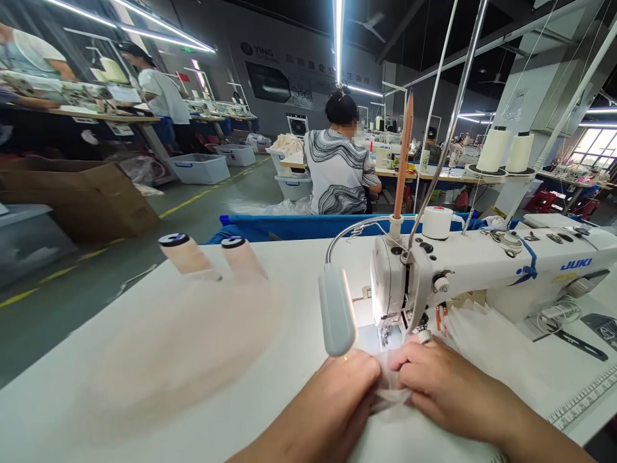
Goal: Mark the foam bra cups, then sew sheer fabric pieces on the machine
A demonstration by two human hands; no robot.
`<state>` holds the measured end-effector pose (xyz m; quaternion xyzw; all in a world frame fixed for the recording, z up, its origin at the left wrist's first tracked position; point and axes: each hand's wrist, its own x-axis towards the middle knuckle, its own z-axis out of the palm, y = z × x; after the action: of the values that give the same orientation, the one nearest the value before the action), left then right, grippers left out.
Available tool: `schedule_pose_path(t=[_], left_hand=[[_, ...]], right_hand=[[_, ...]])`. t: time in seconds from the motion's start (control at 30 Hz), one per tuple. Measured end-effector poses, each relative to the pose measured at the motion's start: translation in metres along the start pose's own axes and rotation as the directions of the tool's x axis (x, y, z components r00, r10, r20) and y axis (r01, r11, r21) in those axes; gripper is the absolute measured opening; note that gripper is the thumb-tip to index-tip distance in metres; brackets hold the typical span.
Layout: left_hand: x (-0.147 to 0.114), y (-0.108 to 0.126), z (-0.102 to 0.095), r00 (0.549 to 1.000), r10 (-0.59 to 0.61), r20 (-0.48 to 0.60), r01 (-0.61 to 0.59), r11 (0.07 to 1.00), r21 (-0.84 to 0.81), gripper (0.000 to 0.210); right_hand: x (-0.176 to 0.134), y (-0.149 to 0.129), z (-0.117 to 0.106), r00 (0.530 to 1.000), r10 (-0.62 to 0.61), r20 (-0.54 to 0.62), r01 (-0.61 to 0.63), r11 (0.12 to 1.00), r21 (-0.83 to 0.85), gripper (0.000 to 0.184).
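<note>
Thin, sheer whitish fabric (389, 381) lies between my two hands, just in front of the needle area of a white sewing machine (463, 257). My left hand (354, 379) is closed on its left side, with the fingertips partly hidden. Curled fingers of my right hand (427, 379) pinch the fabric from the right, close to the presser foot (387, 334). A grey lamp head (336, 312) on a bent metal neck hangs just above my left hand.
Two cones of pale thread (186, 254) stand by sheer peach fabric (193, 347) on the left tabletop. More sheer fabric (482, 341) and a ruler (585, 395) lie right. Beyond a blue cloth trough (289, 226), a person (337, 161) sits with their back to me.
</note>
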<state>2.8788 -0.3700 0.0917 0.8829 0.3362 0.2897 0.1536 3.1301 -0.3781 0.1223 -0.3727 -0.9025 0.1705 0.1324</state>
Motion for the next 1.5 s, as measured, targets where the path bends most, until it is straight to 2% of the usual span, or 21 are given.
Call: schedule_pose_path(t=[0.07, 0.17, 0.3, 0.4, 0.5, 0.63, 0.8, 0.93, 1.03, 1.1, 1.17, 1.3, 1.5], left_hand=[[0.009, -0.001, 0.008, 0.996, -0.081, -0.027, 0.079, 0.995, -0.064, 0.022], [0.015, -0.004, 0.022, 0.98, -0.193, -0.053, 0.185, 0.974, -0.131, 0.016], [0.021, -0.008, 0.028, 0.95, -0.311, -0.014, 0.306, 0.942, -0.135, 0.014], [0.027, -0.013, 0.025, 0.942, -0.336, -0.02, 0.33, 0.934, -0.14, 0.01], [0.031, -0.018, 0.024, 0.945, -0.327, -0.029, 0.319, 0.935, -0.155, 0.014], [0.031, -0.018, 0.027, 0.955, -0.295, -0.032, 0.284, 0.94, -0.188, 0.019], [0.029, -0.011, 0.02, 0.971, -0.235, -0.053, 0.218, 0.95, -0.221, 0.029], [0.027, -0.002, 0.009, 0.993, -0.098, -0.071, 0.084, 0.981, -0.178, 0.033], [0.018, 0.002, 0.011, 0.993, 0.081, -0.091, -0.086, 0.995, -0.054, 0.034], [0.008, 0.002, 0.018, 0.977, 0.183, -0.107, -0.182, 0.983, 0.017, 0.032], [-0.001, 0.0, 0.028, 0.963, 0.235, -0.129, -0.229, 0.972, 0.058, 0.033], [-0.01, -0.005, 0.039, 0.946, 0.28, -0.162, -0.266, 0.959, 0.1, 0.034], [-0.005, -0.003, 0.032, 0.946, 0.284, -0.156, -0.264, 0.955, 0.137, 0.038]], right_hand=[[0.004, 0.001, 0.001, 0.997, 0.015, -0.079, -0.015, 1.0, 0.003, 0.017], [0.009, 0.005, 0.005, 0.97, 0.035, -0.242, -0.009, 0.994, 0.106, 0.017], [0.014, 0.011, 0.014, 0.907, 0.188, -0.376, -0.07, 0.949, 0.307, 0.02], [0.017, 0.014, 0.02, 0.858, 0.291, -0.423, -0.086, 0.894, 0.439, 0.02], [0.021, 0.015, 0.023, 0.836, 0.28, -0.473, -0.049, 0.896, 0.442, 0.025], [0.022, 0.014, 0.02, 0.83, 0.254, -0.496, -0.039, 0.915, 0.402, 0.036], [0.02, 0.009, 0.015, 0.854, 0.198, -0.481, 0.0, 0.925, 0.38, 0.038], [0.014, 0.008, 0.009, 0.904, 0.107, -0.415, 0.011, 0.962, 0.272, 0.044], [0.008, 0.006, 0.002, 0.968, -0.055, -0.244, 0.077, 0.994, 0.08, 0.046], [0.004, 0.002, -0.002, 0.986, -0.125, -0.108, 0.125, 0.992, -0.01, 0.041], [0.001, -0.002, -0.006, 0.992, -0.123, -0.034, 0.121, 0.992, -0.046, 0.037], [-0.002, -0.006, -0.009, 0.996, -0.086, -0.018, 0.085, 0.995, -0.05, 0.037], [0.0, -0.004, -0.006, 0.997, -0.078, -0.03, 0.075, 0.995, -0.072, 0.033]])
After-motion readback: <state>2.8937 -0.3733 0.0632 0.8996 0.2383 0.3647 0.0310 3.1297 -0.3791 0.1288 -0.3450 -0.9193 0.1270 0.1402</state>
